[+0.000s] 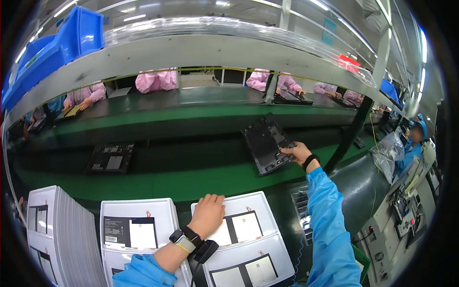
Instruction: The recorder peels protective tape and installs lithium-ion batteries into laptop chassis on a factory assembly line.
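Note:
My right hand (300, 154) grips the right edge of a black device housing (263, 143), thumb on its inner side. The housing is tilted above the green conveyor belt (191, 181), and its inside with small parts shows. My left hand (208, 217) lies palm down over the top left of a white plastic tray (275, 217), with fingers stretched out toward the belt. Flat battery packs (247, 226), black with white faces, lie in the tray's compartments; the left hand partly covers one of them.
Another black housing (112, 158) lies on the belt at left. A second white tray (165, 215) with batteries and a tall tray stack (71, 229) stand at the near left. A metal post (351, 134) rises at right. Several people in pink sleeves (155, 81) work across the belt.

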The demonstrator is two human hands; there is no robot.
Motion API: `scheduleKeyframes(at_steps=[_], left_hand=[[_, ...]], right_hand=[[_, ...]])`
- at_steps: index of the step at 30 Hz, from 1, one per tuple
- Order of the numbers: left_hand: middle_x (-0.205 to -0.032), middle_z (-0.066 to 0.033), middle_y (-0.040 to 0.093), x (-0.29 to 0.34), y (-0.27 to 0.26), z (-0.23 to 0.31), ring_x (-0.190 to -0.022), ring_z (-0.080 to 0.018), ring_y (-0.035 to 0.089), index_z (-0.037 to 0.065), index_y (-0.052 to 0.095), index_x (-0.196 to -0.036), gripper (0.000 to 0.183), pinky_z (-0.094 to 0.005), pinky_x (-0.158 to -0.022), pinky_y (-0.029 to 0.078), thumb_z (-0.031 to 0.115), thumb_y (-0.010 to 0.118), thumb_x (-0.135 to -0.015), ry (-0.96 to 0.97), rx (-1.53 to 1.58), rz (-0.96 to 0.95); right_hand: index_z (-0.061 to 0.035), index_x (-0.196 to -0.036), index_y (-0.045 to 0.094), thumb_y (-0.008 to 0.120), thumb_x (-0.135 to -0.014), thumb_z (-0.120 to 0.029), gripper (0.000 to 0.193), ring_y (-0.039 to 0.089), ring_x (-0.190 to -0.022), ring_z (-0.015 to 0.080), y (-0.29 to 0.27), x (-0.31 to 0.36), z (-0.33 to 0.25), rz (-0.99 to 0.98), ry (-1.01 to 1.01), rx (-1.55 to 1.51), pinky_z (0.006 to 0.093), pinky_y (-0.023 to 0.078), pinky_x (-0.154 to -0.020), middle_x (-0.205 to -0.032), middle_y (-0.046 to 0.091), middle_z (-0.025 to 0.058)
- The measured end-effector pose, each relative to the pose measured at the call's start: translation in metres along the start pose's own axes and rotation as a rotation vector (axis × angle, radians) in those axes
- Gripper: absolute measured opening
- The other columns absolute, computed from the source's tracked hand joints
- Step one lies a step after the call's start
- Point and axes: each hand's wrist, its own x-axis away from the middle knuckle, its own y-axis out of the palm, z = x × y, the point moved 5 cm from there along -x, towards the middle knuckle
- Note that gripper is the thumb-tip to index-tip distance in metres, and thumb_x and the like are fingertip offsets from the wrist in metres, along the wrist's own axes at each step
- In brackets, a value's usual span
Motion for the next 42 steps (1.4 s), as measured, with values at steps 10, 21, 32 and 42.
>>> scheduleKeyframes(at_steps=[10,21,32,42], left_hand=[[-0.110,-0.0165,0.063,-0.002,0.006,0.000,-0.106,-0.0322,0.059,0.000,0.060,-0.116,0.028,-0.0442,-0.093,0.047,0.016,0.059,-0.093,0.013,-0.041,0.008],[-0.120,-0.0176,0.060,0.005,-0.007,0.001,-0.115,-0.0335,0.055,0.000,0.059,-0.122,0.033,-0.0449,-0.101,0.044,0.013,0.060,-0.091,-0.008,-0.029,-0.002],[-0.091,-0.0112,0.074,0.060,-0.188,-0.034,-0.090,-0.0318,0.071,0.006,0.072,-0.101,0.029,-0.0407,-0.083,0.055,0.032,0.073,-0.089,-0.274,-0.107,-0.256],[-0.124,-0.0213,0.056,0.153,-0.205,-0.109,-0.118,-0.0362,0.056,0.002,0.059,-0.108,0.079,-0.0391,-0.094,0.049,0.042,0.099,-0.052,-0.412,-0.275,-0.247]], right_hand=[[0.0051,-0.114,0.065,0.080,-0.083,-0.001,0.035,0.071,-0.091,0.0245,0.040,-0.078,0.023,-0.015,-0.140,-0.247,0.0380,0.058,-0.085,-0.109,0.072,0.0135],[0.0034,-0.131,0.057,0.061,-0.100,-0.010,0.035,0.068,-0.107,0.0201,0.137,0.108,-0.097,-0.085,-0.601,-0.277,0.0306,0.054,-0.089,-0.113,0.072,0.0161],[0.0024,-0.109,0.065,0.057,-0.099,-0.013,0.020,0.064,-0.077,0.0120,0.122,0.237,-0.133,-0.339,-0.605,-0.270,0.0269,0.049,-0.077,-0.083,0.070,0.0077],[0.0023,-0.109,0.067,0.057,-0.098,-0.009,0.019,0.066,-0.078,0.0127,0.146,0.234,-0.125,-0.462,-0.517,-0.236,0.0258,0.051,-0.076,-0.083,0.071,0.0081]])
